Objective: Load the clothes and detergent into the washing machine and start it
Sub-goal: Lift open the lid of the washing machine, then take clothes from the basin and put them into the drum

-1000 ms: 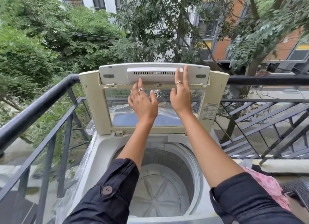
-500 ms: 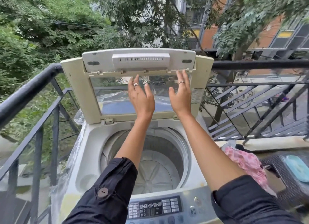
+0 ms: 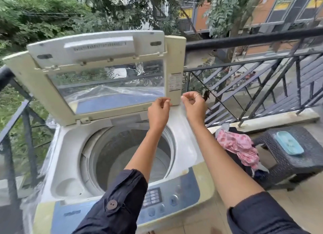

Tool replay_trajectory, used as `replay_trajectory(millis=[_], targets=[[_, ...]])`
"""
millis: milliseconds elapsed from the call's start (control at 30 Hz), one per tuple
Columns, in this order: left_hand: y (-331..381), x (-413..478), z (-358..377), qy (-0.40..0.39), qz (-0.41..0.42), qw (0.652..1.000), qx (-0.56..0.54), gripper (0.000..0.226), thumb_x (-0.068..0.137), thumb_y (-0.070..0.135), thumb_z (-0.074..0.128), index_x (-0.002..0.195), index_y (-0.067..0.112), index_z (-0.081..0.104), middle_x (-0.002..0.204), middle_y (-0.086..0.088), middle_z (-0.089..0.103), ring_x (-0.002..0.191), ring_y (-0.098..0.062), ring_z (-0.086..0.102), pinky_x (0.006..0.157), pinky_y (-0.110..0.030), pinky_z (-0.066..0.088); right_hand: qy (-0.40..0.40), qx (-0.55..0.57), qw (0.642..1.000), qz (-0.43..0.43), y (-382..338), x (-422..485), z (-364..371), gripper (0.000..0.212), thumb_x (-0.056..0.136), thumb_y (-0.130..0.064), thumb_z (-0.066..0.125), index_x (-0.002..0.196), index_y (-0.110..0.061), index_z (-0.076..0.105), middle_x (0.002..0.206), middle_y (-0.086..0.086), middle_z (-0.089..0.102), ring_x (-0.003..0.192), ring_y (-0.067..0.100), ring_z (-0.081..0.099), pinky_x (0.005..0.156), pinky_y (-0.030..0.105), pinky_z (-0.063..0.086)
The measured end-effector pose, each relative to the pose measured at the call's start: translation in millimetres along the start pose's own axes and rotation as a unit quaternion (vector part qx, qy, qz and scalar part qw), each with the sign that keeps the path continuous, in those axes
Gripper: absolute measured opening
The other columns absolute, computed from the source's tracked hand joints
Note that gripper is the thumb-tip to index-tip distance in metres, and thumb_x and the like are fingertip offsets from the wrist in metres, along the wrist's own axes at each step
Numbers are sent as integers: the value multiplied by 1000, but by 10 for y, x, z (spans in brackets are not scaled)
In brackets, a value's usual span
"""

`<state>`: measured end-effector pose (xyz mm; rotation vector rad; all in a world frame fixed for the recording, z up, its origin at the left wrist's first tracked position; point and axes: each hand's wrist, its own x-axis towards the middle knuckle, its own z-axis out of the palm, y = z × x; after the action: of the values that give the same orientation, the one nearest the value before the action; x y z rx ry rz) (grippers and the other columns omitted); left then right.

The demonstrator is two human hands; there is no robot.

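The top-loading washing machine stands against the balcony railing with its folding lid raised upright. Its drum is bare inside. The control panel faces me at the front. My left hand and my right hand are side by side at the lid's lower right corner, fingers curled into pinches. A clear plastic film lies over the machine's right side under them; whether either hand grips it is unclear. A pile of clothes, pink floral on top, lies to the right.
A dark wicker stool with a teal tray stands right of the clothes. The black metal railing runs behind and along the left of the machine. Tiled floor shows at the lower right.
Both hands came off the lid's glass, dropped to its lower right corner and curled their fingers. My view swung to the right and down, showing more of the clothes and stool.
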<state>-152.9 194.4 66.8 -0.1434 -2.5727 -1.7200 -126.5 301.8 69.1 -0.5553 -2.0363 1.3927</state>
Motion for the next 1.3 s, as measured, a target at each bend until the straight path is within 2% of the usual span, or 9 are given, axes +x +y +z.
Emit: replay_trajectory(millis=[133,300,400,567,667,800,900,1100,1300], targets=[[128,-184,616,-32,-28,999,-9,17,93,22,55,77,19,61,81,-2,72,82,-22,70,83,-36,54,-7,-2,999,38,342,128,-546,12,86,-15,64,89,-3,65,80,0,62,72,11,55,59,2,39],[319,-402,1593,-28,-56,998,33,22,87,33,61,76,16,70,75,0,72,78,-18,69,66,-25,47,-6,-4,997,71,889,408,-1319,14,83,-20,69,82,-7,62,79,3,64,73,13,57,60,12,40],[419,-498,2200,-20,-79,996,38,31,82,45,64,79,15,73,75,3,73,76,-15,68,69,-29,52,-7,-20,996,83,1219,627,-1759,14,82,-21,70,78,-14,59,76,0,63,72,14,58,64,18,38],[536,-635,2868,-14,-113,992,61,31,84,47,64,75,18,63,79,2,70,77,-15,62,67,-27,41,6,-13,991,130,1675,941,-2227,13,81,-21,70,76,-17,59,77,2,64,73,15,59,73,26,46],[545,-605,3170,-32,-120,991,60,25,89,43,59,83,19,61,81,5,64,82,-14,58,69,-24,35,11,-5,988,156,1958,1116,-2372,10,83,-21,68,75,-18,62,79,3,66,76,15,59,74,27,45],[379,-481,3600,-64,-116,990,55,28,88,39,60,104,16,63,103,0,69,101,-18,63,85,-29,46,19,-22,980,198,2383,1314,-2564,8,85,-18,65,77,-16,65,79,4,66,79,18,61,75,30,48],[173,-302,3970,-92,-119,986,74,39,85,43,62,117,19,58,117,-1,65,114,-20,58,98,-41,46,33,-34,972,231,2745,1460,-2722,2,84,-15,65,82,-14,65,84,6,67,81,17,59,75,27,45],[-420,-126,4728,-151,-144,964,163,67,84,53,60,140,22,40,139,-7,48,129,-28,45,102,-47,41,28,-68,951,302,3659,1571,-2912,7,85,-22,65,87,-16,67,99,5,70,96,22,64,79,29,49],[-1278,6,5463,-171,-182,951,184,85,83,55,59,150,18,22,154,-10,29,143,-29,24,113,-54,25,11,-88,930,356,4809,1632,-2827,35,84,-28,66,113,-8,63,117,11,63,107,25,59,80,25,42]])
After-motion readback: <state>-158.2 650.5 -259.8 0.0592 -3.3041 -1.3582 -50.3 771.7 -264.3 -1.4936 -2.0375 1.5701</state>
